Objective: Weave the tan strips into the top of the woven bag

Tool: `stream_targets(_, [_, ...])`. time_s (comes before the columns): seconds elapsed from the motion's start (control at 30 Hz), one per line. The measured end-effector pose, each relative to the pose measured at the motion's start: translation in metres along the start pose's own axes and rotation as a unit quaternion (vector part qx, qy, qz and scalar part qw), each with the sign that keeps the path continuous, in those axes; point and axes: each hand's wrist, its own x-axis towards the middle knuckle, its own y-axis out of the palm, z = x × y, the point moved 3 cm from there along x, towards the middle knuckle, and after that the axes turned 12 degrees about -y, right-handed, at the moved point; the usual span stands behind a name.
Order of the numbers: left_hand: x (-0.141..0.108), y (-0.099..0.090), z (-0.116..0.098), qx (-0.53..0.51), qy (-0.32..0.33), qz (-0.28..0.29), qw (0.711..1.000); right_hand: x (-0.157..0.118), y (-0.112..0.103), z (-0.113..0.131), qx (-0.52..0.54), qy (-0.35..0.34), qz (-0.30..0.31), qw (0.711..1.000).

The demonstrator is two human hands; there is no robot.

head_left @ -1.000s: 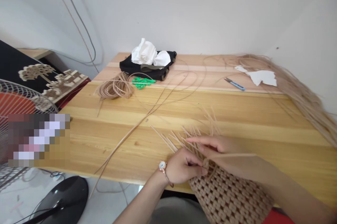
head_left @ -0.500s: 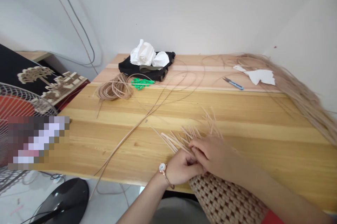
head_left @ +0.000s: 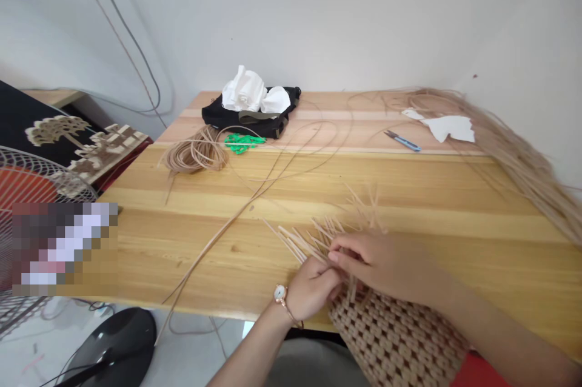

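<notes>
Our left grip (head_left: 334, 282) is closed on the upper corner of the weave (head_left: 395, 338), fingers curled under and thumb laid over. Our right grip (head_left: 331, 252) pinches among the pale strands (head_left: 293, 247) just beside it, thumb and forefinger brought together; which strand they hold is too small to tell. The two hands touch or nearly touch.

The weave, brown and openwork, lies slanted at the near edge of the tabletop (head_left: 273, 278), its lower part reaching toward us, with strand ends fanning out beyond our hands. We wear a watch (head_left: 279, 293) on the left wrist, and something red (head_left: 473, 372) shows beneath our right forearm.

Farther out, long canes (head_left: 213, 238) run across the wood to the left of the weave. Toward the back left we see a coil (head_left: 195, 153), green bits (head_left: 244, 142) just beside it, and a black bag (head_left: 213, 114) with white paper (head_left: 243, 93) on top. At the back right lie blue-handled snips (head_left: 402, 141), a white scrap (head_left: 450, 128) and a loose bundle (head_left: 522, 162) spreading along the edge. Off the left side stand a fan (head_left: 16, 184) and a carved tree piece (head_left: 57, 129).
</notes>
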Motion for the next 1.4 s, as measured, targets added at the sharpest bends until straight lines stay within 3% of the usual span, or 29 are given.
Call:
stream_targets(0.2, [-0.008,0.003,-0.004,0.034,0.067,-0.1,0.992,-0.013,-0.003,-0.008,0.04,-0.02,-0.013,0.999])
stream_targets(0.37, [-0.01,0.008,0.006,-0.002,0.009,-0.064,0.998,-0.017,0.002,-0.013,0.118,0.047,-0.013,0.992])
stream_targets(0.6, [-0.011,0.007,0.006,-0.01,-0.012,-0.078,0.997,-0.018,0.001,-0.014,0.121,0.101,-0.037,0.987])
stream_targets(0.7, [-0.012,0.007,0.007,-0.008,-0.019,-0.084,0.996,-0.017,0.005,-0.017,0.167,0.142,-0.017,0.976])
stream_targets(0.87, [-0.013,0.006,0.007,-0.011,-0.017,-0.09,0.996,-0.013,0.003,-0.019,0.201,0.145,0.027,0.968])
stream_targets(1.13, [-0.014,0.005,0.009,-0.029,-0.027,-0.094,0.995,-0.007,-0.003,-0.014,0.153,0.055,0.121,0.979])
stream_targets(1.27, [-0.014,0.003,0.011,-0.063,-0.028,-0.112,0.991,-0.006,-0.007,-0.008,0.102,0.096,0.077,0.987])
stream_targets(1.4, [-0.014,0.0,0.01,-0.08,-0.022,-0.131,0.988,-0.009,-0.002,-0.013,0.155,0.089,0.023,0.984])
